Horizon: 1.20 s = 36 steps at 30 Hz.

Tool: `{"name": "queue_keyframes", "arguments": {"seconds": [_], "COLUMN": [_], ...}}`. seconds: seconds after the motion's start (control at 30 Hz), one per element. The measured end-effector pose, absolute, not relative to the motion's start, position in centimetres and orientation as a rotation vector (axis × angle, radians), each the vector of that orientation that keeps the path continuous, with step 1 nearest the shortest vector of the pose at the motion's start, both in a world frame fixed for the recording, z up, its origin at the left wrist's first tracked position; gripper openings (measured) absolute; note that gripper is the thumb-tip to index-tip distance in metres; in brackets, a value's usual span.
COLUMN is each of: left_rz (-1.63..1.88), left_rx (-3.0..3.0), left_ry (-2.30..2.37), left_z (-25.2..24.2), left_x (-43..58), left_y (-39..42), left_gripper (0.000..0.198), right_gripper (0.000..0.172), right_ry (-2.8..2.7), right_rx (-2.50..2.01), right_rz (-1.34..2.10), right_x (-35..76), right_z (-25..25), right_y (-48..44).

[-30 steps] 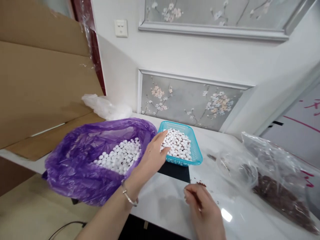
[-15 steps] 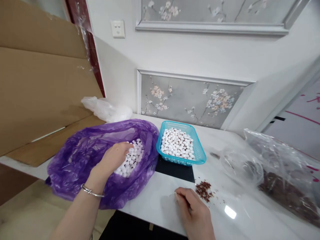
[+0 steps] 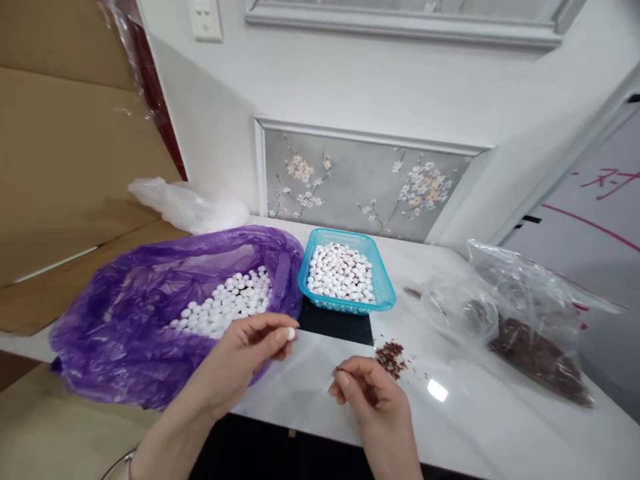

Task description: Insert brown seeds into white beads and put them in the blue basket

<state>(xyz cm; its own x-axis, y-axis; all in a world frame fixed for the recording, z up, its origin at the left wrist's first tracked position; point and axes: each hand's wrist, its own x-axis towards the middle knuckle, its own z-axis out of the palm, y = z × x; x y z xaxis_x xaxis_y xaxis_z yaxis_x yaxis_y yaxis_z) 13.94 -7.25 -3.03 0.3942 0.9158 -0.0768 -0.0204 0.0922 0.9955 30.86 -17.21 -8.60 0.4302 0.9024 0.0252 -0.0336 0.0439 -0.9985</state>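
My left hand (image 3: 250, 357) is closed, pinching a small white ball (image 3: 291, 334) between thumb and fingertips. It is in front of a purple plastic bag (image 3: 120, 320), which lies open with many white balls (image 3: 230, 300) in it. My right hand (image 3: 373, 400) is closed in a pinch above the white tabletop. A tiny dark bit seems to show at its fingertips, too small to make out. Just behind that hand lies a small pile of reddish-brown bits (image 3: 391, 359). A blue plastic basket (image 3: 385, 287) full of white balls with brown spots stands behind both hands.
At the right are a clear round container (image 3: 460, 313) and a clear bag of brown material (image 3: 535, 353). A black flat piece (image 3: 337, 328) lies partly under the basket. Cardboard (image 3: 65, 173) and a white plastic bag (image 3: 195, 210) are at the left, with a wall behind.
My left hand has come out of the purple bag to the right with a white ball. My right hand stays near the brown pile, fingers still pinched. The view has shifted.
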Motion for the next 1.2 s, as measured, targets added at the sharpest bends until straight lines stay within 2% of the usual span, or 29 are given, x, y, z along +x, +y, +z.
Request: {"name": "queue_keyframes", "arguments": {"seconds": [0.17,0.33,0.83,1.2], "left_rz": [0.658,0.665,0.681,0.692], "left_rx": [0.907,0.802,0.847,0.931], "left_ry": [0.645,0.576,0.624,0.687], "left_z": [-4.1,-5.0,-5.5,-5.3], "left_x": [16.7,17.4,17.4,17.4], "left_y": [-9.8,-9.9,-10.0,-10.3], "left_gripper": [0.018,0.010,0.012,0.016], "right_gripper": [0.015,0.014,0.012,0.013], "right_ry": [-0.879,-0.939,-1.071,-1.084], "right_rx": [-1.188,-1.144,-1.154,-1.186], "right_rz": [0.893,0.786,0.641,0.715], "right_x": [29.9,29.4,29.4,29.6], "right_z": [-5.8,-5.3,-5.9,-6.2], "right_y": [-17.5,-17.3,-17.1,-17.1]}}
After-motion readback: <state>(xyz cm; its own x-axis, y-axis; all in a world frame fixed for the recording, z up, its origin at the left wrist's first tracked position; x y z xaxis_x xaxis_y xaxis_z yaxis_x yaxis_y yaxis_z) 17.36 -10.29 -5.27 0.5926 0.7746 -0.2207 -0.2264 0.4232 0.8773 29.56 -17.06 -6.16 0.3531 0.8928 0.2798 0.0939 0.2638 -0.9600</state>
